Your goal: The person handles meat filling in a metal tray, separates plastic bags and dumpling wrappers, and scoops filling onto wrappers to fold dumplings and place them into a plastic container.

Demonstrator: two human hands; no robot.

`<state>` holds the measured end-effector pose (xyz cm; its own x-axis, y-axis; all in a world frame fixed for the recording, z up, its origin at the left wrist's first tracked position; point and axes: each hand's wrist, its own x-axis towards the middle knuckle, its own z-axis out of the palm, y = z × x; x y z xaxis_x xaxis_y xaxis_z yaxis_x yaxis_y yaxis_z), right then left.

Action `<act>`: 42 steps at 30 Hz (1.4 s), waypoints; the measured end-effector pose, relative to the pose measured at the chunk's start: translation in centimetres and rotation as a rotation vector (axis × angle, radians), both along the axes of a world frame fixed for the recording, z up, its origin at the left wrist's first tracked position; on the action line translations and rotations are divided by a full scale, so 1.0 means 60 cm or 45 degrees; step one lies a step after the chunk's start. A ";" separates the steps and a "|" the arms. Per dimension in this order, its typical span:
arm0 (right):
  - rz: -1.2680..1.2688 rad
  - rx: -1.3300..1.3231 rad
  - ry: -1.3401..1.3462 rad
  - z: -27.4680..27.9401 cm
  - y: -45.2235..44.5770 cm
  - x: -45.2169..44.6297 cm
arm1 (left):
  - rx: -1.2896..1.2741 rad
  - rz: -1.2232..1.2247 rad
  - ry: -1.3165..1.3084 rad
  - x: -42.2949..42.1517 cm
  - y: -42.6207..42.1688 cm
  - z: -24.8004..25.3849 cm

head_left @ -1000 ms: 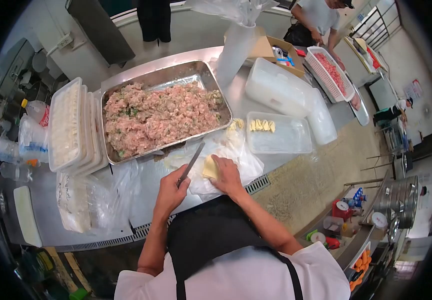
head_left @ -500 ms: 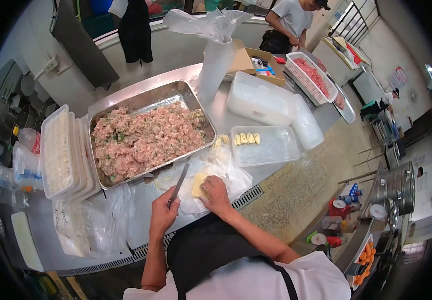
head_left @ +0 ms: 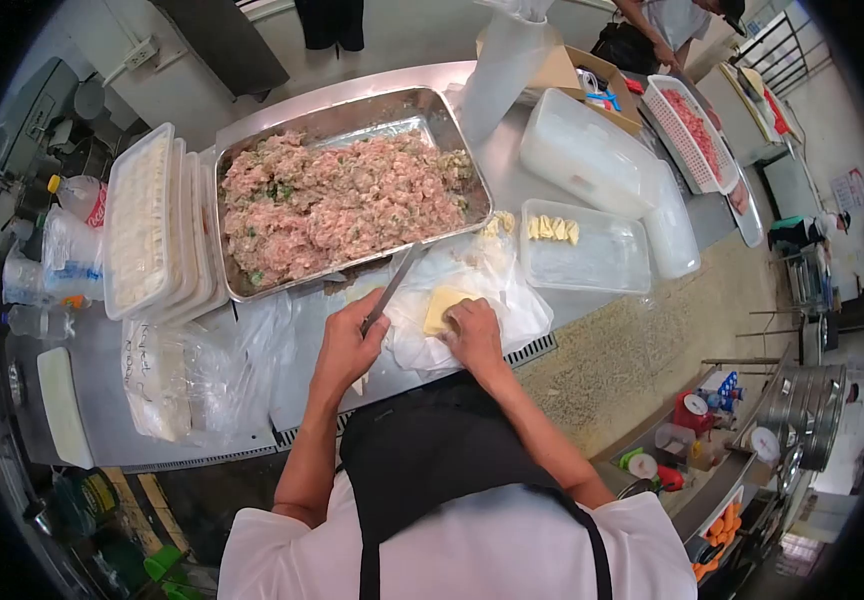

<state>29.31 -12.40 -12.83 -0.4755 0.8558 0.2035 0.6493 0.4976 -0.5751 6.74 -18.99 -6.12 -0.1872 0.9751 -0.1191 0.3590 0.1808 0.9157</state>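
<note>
My left hand is wrapped round the handle of a flat metal blade, which points up toward the front edge of a steel tray. Minced meat with green bits fills most of that tray. My right hand has its fingers bent at the right side of a stack of yellow square wrappers; whether it pinches one is hidden. The stack lies on white plastic. Several folded yellow pieces stand in a row in a clear container, with more pieces beside it.
Stacked containers and a plastic-wrapped packet are at the left. Translucent boxes, an open carton and a pink basket of meat stand at the back right. Another person is behind the basket.
The view has shifted back and forth. My right hand's fingers have moved from lying over the wrappers to their right side, showing more of the stack. The blade remains in my left hand.
</note>
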 end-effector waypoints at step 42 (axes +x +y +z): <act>0.197 -0.746 0.321 -0.012 0.123 0.066 | -0.134 0.425 -0.588 0.168 0.056 -0.112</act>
